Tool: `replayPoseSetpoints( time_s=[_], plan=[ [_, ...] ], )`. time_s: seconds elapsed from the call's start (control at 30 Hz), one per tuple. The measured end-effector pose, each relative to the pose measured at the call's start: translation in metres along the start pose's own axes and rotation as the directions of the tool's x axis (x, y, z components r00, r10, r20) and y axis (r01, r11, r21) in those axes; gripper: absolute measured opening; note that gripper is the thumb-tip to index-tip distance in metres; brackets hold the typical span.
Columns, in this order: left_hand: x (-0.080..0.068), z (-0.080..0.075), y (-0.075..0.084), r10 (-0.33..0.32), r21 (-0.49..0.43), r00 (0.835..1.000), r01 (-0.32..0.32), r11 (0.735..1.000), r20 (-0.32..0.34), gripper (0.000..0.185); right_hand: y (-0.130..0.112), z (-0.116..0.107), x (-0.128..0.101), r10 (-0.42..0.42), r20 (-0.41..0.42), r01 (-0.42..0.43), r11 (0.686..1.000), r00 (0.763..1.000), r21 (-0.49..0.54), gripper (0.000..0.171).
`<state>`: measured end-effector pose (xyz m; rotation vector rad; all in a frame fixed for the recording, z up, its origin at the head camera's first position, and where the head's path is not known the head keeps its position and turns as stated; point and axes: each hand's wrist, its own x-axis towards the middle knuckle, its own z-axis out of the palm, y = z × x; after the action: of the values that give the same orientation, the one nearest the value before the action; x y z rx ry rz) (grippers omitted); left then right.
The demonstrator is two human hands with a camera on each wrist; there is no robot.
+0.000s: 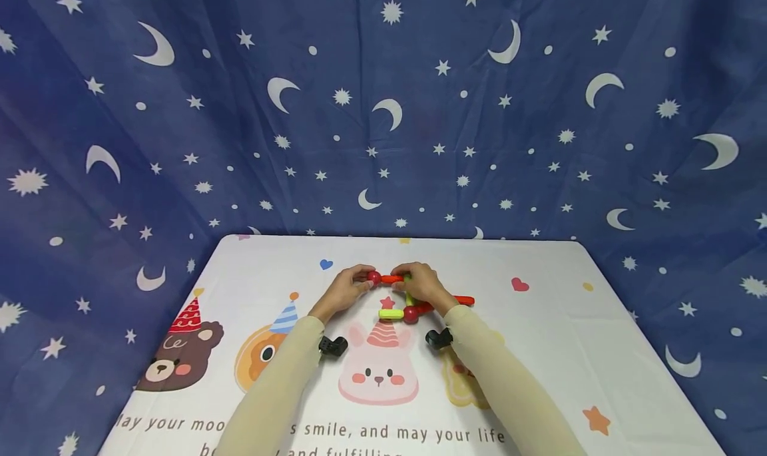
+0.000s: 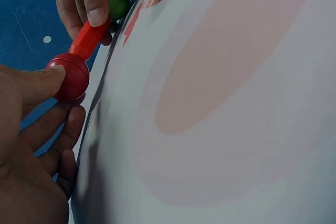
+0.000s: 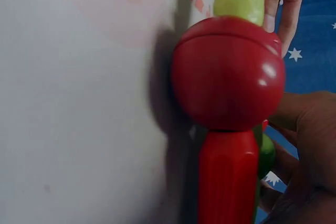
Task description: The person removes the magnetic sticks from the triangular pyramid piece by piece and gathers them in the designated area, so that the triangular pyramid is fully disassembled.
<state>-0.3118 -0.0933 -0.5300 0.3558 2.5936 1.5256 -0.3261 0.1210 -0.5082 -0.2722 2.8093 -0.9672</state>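
My left hand [image 1: 346,288] pinches a red ball [image 2: 72,77] between thumb and fingers. A short orange-red rod [image 2: 90,40] joins that ball. At the rod's other end my right hand [image 1: 423,281] grips it, close to a green ball [image 2: 119,8] half hidden by the fingers. A green rod [image 1: 410,297] runs from there toward a second red ball [image 1: 410,315]. From this ball a yellow-green rod [image 1: 391,314] points left and a red rod [image 1: 464,301] points right, passing under my right wrist.
A white tablecloth [image 1: 539,349] printed with cartoon animals and lettering covers the table. Behind its far edge hangs a dark blue curtain [image 1: 419,123] with moons and stars. Black wrist cameras sit by the left sleeve [image 1: 333,346] and right sleeve.
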Motion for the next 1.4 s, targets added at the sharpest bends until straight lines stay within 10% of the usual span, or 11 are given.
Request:
replayPoseSetpoints(
  time_s=[0.7,1.4],
  plan=[
    [-0.005,-0.005,0.001,-0.005,-0.024,0.999,0.004,1.000,-0.042,0.031,0.005,0.001,0.005,-0.018,0.006,0.018,1.000,1.000,0.000,0.026],
    [-0.013,-0.060,-0.035,-0.025,0.051,0.964,0.040,0.998,-0.266,0.039,0.007,0.004,0.005,-0.005,0.009,0.005,1.000,1.000,0.015,0.027]
  ],
)
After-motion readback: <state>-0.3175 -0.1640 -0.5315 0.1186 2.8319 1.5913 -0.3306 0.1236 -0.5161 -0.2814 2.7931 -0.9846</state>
